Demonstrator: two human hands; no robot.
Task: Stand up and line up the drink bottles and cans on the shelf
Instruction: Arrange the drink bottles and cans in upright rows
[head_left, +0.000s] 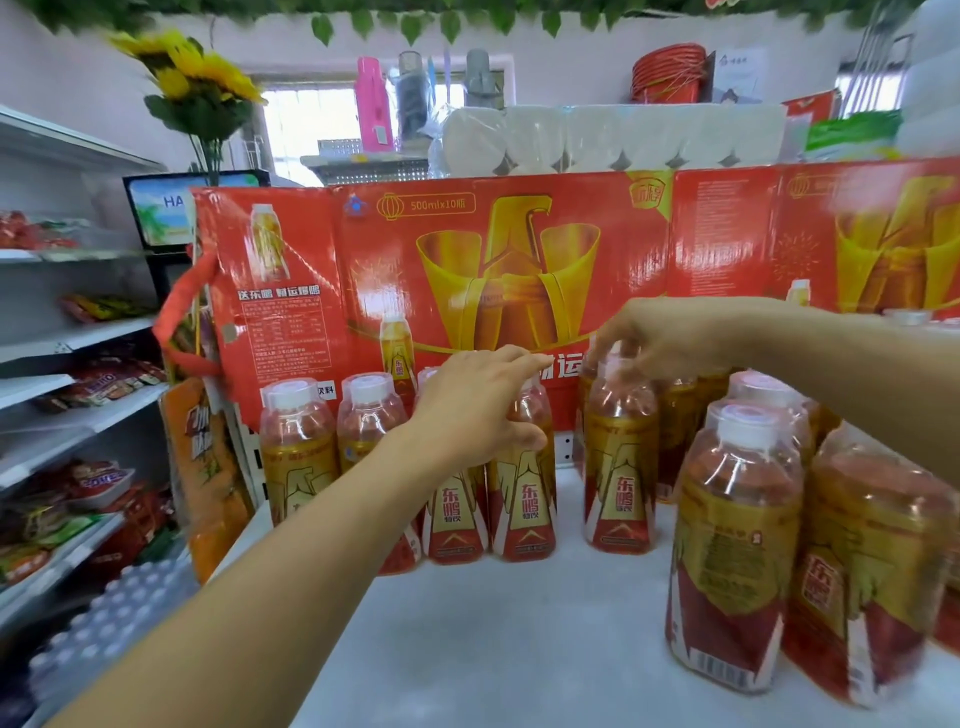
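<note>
Several amber drink bottles with white caps and red-gold labels stand on a white shelf (493, 623). A row at the back left starts with one bottle (297, 447) and ends with a bottle (522, 499) under my left hand (478, 410), whose fingers curl around its upper part. My right hand (654, 340) grips the cap of a separate upright bottle (621, 483) just right of the row. More bottles (737, 545) cluster at the front right, all upright.
Red drink cartons (467, 249) form a wall behind the bottles. Snack shelves (78, 395) run down the left, with a pack of water bottles (104, 613) on the floor. An orange bag (208, 478) hangs at the shelf's left edge. Paper rolls (597, 140) sit on the cartons.
</note>
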